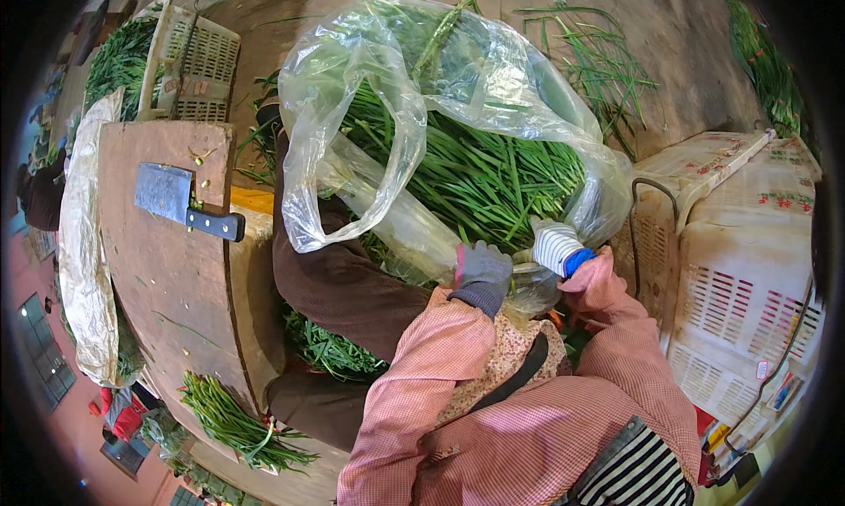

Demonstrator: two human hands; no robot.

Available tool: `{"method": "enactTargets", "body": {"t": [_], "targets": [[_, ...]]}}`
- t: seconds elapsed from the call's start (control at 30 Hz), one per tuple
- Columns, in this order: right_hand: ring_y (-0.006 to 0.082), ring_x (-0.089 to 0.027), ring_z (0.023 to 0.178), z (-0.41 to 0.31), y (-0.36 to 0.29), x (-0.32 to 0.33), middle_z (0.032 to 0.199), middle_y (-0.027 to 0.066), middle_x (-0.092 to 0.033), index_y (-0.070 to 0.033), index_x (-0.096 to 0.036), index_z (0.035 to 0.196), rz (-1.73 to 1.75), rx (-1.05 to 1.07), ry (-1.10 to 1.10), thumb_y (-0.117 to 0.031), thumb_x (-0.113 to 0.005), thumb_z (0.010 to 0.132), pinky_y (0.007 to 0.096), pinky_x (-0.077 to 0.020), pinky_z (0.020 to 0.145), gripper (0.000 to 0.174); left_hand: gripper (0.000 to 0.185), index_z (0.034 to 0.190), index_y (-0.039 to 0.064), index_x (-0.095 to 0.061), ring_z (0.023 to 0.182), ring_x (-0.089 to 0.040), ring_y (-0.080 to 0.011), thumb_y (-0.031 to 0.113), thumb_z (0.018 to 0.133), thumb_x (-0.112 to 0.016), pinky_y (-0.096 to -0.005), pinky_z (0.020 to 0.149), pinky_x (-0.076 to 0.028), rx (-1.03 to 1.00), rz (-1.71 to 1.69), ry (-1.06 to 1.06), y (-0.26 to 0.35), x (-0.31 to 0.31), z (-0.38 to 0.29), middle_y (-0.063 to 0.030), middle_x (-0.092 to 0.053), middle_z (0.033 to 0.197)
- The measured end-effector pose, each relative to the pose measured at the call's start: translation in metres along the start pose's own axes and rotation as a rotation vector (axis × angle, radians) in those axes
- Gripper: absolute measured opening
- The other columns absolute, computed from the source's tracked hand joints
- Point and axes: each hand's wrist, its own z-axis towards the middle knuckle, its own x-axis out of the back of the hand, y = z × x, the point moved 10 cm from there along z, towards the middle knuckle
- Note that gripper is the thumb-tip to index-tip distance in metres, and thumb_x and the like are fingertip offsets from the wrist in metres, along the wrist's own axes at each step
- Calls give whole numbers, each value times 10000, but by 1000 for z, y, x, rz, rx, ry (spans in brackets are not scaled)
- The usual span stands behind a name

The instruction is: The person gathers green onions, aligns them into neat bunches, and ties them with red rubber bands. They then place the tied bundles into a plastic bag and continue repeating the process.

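Observation:
A large clear plastic bag [521, 87] lies before me with its mouth agape. Long garlic chives [488, 176] fill it, their pale cut ends mostly to the right. My left hand [485, 273], in a grey knitted glove, grips the near edge of the bag. Just right of it, my right hand [558, 245], in a striped glove with a blue band at the wrist, holds the bag's rim near the cut ends. The fingertips of both hands are partly hidden. One loop handle of the bag hangs over my brown trouser leg [343, 275].
A cleaver [188, 199] lies on a wooden board [158, 275] to the left, with a chive bundle [231, 420] at its near end. Plastic crates stand at right [733, 295] and upper left [204, 64]. Loose chives [607, 64] litter the floor.

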Motion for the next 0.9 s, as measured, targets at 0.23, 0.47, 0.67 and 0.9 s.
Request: {"method": "enactTargets", "body": {"t": [0.23, 0.47, 0.67, 0.9], "targets": [[375, -668, 711, 20, -2, -15, 735, 214, -663, 67, -591, 971, 105, 76, 204, -551, -769, 703, 426, -531, 646, 697, 306, 1230, 220, -623, 1212, -522, -199, 238, 933, -550, -457, 986, -357, -3, -5, 29, -3, -3, 4, -27, -607, 1231], [369, -659, 668, 30, 5, -32, 676, 199, -645, 23, -613, 851, -54, 142, 306, -394, -754, 722, 441, -516, 609, 459, 305, 1254, 200, -603, 1235, -511, -211, 225, 965, -507, -449, 989, -358, -30, -44, -12, -3, -6, 3, -30, -594, 1262], [376, -654, 625, 40, 3, -24, 662, 201, -641, 15, -636, 795, -107, 120, 308, -304, -695, 755, 447, -517, 588, 326, 322, 1263, 201, -601, 1225, -513, -210, 223, 950, -529, -447, 991, -368, -27, 6, -24, -4, -7, -2, -25, -592, 1262], [393, -641, 692, 17, 6, 50, 714, 248, -620, 39, -634, 777, 232, 217, 373, -358, -686, 724, 443, -514, 651, 404, 306, 1224, 208, -633, 1225, -513, -200, 253, 958, -488, -471, 990, -351, -32, -6, 8, -2, -24, -1, -14, -610, 1235]]}}
